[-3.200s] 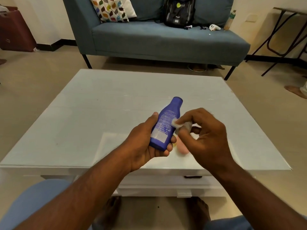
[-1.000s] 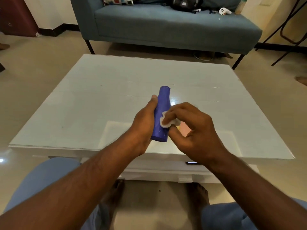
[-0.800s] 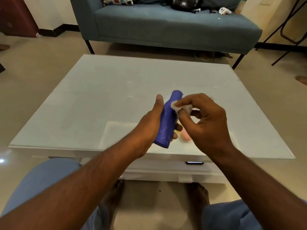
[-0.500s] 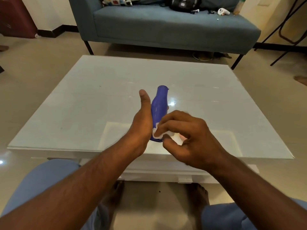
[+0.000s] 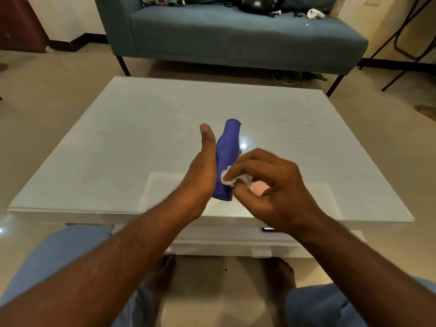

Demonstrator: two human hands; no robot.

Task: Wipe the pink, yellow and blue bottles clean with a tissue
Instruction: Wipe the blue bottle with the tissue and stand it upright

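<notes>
A blue bottle point(image 5: 227, 149) is held above the near part of the white table point(image 5: 118, 149), cap pointing away from me. My left hand point(image 5: 203, 171) grips it from the left, thumb straight up along its side. My right hand point(image 5: 271, 185) pinches a small white tissue point(image 5: 232, 179) and presses it against the bottle's lower right side. A pink object point(image 5: 259, 188), probably the pink bottle, lies on the table behind my right hand, mostly hidden. No yellow bottle shows.
A blue-grey sofa point(image 5: 224, 36) stands beyond the table with a black bag point(image 5: 259, 4) and a patterned cushion point(image 5: 162, 0) on it. Black folding-table legs point(image 5: 405, 43) are at the far right. My knees and bare feet are under the table's near edge.
Over the last second the tissue went up to the bottle's neck and came back down to its lower side. My left thumb has straightened up off the bottle.
</notes>
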